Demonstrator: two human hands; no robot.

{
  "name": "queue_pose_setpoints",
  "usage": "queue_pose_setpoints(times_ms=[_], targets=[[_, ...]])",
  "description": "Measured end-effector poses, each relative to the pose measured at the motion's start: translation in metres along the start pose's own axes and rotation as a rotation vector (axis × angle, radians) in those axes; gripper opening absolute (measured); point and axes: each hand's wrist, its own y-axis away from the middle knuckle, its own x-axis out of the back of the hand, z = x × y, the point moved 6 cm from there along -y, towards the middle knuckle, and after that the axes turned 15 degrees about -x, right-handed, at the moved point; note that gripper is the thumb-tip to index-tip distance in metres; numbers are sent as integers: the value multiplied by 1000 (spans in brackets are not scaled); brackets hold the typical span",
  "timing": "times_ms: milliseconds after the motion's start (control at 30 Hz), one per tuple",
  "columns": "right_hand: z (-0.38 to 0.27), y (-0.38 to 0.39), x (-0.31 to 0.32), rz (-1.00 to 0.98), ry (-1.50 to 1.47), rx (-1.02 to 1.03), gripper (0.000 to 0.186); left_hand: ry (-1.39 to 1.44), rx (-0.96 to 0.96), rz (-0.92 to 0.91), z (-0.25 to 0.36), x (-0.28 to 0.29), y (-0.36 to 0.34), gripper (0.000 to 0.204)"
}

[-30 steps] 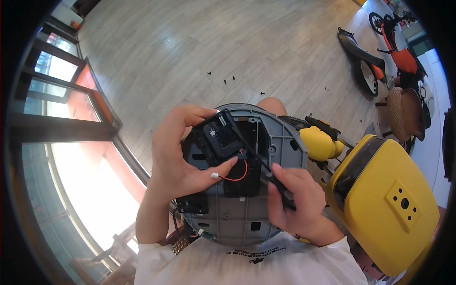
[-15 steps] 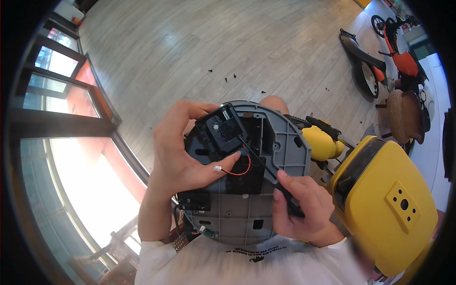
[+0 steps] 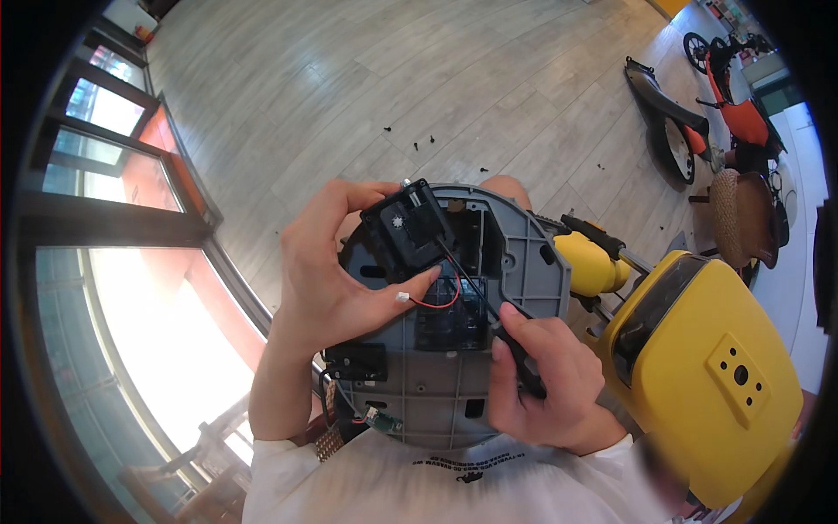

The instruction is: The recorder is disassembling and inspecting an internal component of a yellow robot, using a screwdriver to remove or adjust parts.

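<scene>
White shirt [image 3: 349, 480] nearest, then a grey base [image 3: 436, 397] before me. My right hand [image 3: 559, 380] is wrapped around a screwdriver [image 3: 526, 371], its tip at the black module [image 3: 403, 237], which my left hand [image 3: 325, 275] pinches above the base's far side. Right of me is a yellow shell [image 3: 685, 349]; left, bright windows [image 3: 87, 306]. Beyond my knee [image 3: 506, 188], small dark screws [image 3: 431, 139] lie scattered on grey planks [image 3: 288, 113]; farther right are a wicker chair [image 3: 726, 210] and an orange bike [image 3: 742, 115].
</scene>
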Motion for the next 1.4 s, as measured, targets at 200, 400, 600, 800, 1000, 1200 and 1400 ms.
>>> queue_pose_setpoints(times_ms=[200,400,600,800,1000,1200,1400], targets=[[0,2,-2,-1,5,-10,39,11,21,7,-4,0,1,62],[1,3,-5,19,-20,-5,38,-11,-10,3,-5,1,3,63],[2,4,-7,12,-36,-43,34,60,27,20,-6,-1,4,62],[1,5,-8,45,-47,-32,32,53,26,7,-5,0,4,62],[1,6,-3,35,-20,-62,29,43,34,50,1,-1,2,58],[15,17,18,33,-7,-153,35,92,69,49,1,-3,9,59],[27,24,26,-97,-80,-256,22,75,94,39,-3,-4,10,65]])
